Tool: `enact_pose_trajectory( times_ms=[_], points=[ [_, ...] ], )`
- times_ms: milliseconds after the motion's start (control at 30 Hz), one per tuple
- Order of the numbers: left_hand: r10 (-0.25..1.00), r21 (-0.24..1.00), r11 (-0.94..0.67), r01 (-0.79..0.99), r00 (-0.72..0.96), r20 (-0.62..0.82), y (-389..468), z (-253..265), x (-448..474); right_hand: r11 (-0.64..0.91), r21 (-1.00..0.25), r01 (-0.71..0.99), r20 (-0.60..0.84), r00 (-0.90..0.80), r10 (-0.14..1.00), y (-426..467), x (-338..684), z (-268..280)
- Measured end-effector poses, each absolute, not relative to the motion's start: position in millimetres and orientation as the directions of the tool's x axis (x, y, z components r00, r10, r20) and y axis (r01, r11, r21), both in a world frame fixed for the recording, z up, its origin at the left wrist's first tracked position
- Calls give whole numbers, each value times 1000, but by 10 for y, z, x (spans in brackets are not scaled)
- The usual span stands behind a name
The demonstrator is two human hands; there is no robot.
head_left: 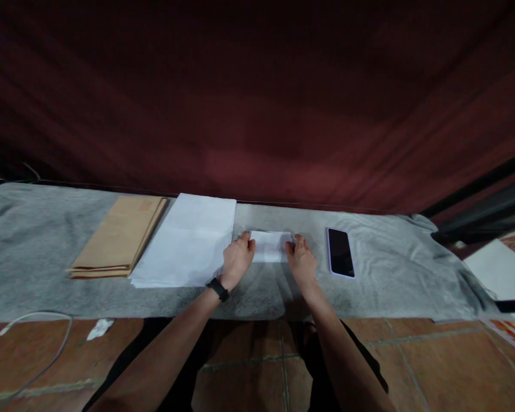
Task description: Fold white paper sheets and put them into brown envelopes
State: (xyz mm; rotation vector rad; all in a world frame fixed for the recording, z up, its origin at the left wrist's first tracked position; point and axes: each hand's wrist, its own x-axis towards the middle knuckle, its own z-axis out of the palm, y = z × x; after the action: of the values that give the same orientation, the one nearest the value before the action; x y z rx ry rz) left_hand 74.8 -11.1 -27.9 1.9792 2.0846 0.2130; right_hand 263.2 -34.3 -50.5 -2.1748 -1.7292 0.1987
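Observation:
A small folded sheet of white paper [271,247] lies on the grey cloth between my two hands. My left hand [238,257], with a dark band at the wrist, grips its left end, thumb on top. At the right end, my right hand [301,260] holds the paper the same way, with its fingers curled at the edge. Left of my left hand is a stack of larger white sheets [189,240]. The undersides of both hands' fingers are hidden.
Brown envelopes [120,234] are piled at the left beside the white sheets. A phone [340,253] lies right of my right hand. A dark red curtain [257,114] hangs along the back edge. A white cable [64,337] and a crumpled tissue [100,328] are on the tiled floor.

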Motion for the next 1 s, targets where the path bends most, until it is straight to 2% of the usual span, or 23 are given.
enact_pose_trajectory(
  times_ms=[200,400,467,667,1000],
  points=[
    [995,280,66,958,-44,-84,-78,-326,767,-71,-359,931,251,169,953,-314,2584,-515],
    [997,274,55,960,-36,-73,-79,-332,779,187,-459,869,309,-41,950,-363,2452,-583],
    [996,265,53,963,-34,-77,-79,-321,786,237,-456,858,306,-99,947,-401,2393,-634],
    [999,243,35,969,-24,-46,-78,-309,796,239,-346,907,242,-160,957,-494,2287,-767],
    [998,204,37,978,-27,-53,-97,-288,834,155,-285,946,246,-84,966,-504,2232,-839]
  ],
)
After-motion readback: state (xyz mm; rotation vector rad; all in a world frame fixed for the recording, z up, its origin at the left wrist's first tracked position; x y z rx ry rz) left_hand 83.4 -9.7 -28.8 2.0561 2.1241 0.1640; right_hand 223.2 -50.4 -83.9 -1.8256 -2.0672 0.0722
